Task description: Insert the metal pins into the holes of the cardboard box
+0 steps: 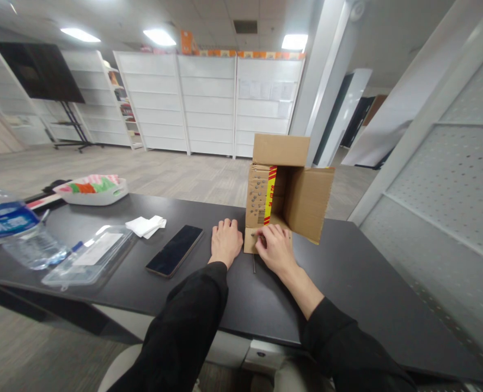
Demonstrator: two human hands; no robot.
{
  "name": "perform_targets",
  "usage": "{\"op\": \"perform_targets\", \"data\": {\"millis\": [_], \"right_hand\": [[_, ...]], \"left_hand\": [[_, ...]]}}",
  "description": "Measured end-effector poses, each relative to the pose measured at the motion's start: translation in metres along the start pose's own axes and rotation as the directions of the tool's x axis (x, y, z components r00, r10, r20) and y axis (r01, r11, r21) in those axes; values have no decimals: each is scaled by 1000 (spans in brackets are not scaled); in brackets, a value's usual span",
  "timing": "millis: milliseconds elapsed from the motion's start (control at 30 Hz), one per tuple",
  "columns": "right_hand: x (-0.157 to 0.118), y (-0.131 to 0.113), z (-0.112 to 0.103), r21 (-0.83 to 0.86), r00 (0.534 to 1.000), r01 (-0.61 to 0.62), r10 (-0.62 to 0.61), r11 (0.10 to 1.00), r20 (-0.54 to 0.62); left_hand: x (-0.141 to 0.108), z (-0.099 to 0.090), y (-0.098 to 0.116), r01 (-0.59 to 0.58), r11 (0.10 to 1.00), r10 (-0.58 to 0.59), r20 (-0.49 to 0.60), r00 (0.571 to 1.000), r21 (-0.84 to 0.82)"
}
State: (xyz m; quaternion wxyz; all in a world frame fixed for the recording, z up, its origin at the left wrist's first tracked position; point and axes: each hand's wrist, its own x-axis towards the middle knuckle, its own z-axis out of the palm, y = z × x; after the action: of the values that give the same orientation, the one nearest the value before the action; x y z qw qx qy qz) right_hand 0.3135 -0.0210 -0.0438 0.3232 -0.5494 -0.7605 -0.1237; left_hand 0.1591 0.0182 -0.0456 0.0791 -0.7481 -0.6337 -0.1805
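One open cardboard box (pixel 284 188) lies on its side toward the far edge of a dark counter (pixel 347 272); it looks light and stiff, best held by its side walls. Left hand (pixel 225 240) rests loosely curled beside its lower flap; right hand (pixel 274 247) has its grip pinched together on that flap. A phone (pixel 175 250) and water bottle (pixel 14 228) sit nearer the left edge, white shelving (pixel 208 103) behind.

Bare bench (pixel 347 272) right of the cardboard box (pixel 284 190); left of it, phone (pixel 175 250), tissue (pixel 145 225) and plastic case (pixel 88 255) blocking passage.
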Motion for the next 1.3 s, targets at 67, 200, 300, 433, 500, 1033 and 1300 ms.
{"op": "perform_targets", "data": {"millis": [67,200,300,433,500,1033,1300], "right_hand": [[0,0,0,4,1000,1,-1,1000,-3],[0,0,-2,22,1000,-2,3,1000,-23],[0,-1,-3,33,999,0,1,999,-37],[0,-1,-4,44,999,6,-4,999,-53],[1,-2,-6,50,998,8,-5,999,-58],[1,-4,-14,150,993,11,7,989,-117],[1,-5,-18,186,990,49,-23,981,-142]], "left_hand": [[0,-1,0,4,1000,-4,7,1000,-3],[0,-1,0,12,1000,-13,16,1000,8],[0,0,0,5,1000,-6,5,1000,11],[0,-1,0,5,1000,-5,7,1000,9],[0,-2,0,11,1000,-11,17,1000,10],[0,-2,-1,0,1000,0,11,1000,16],[0,-1,-1,1,1000,-1,9,1000,2]]}}
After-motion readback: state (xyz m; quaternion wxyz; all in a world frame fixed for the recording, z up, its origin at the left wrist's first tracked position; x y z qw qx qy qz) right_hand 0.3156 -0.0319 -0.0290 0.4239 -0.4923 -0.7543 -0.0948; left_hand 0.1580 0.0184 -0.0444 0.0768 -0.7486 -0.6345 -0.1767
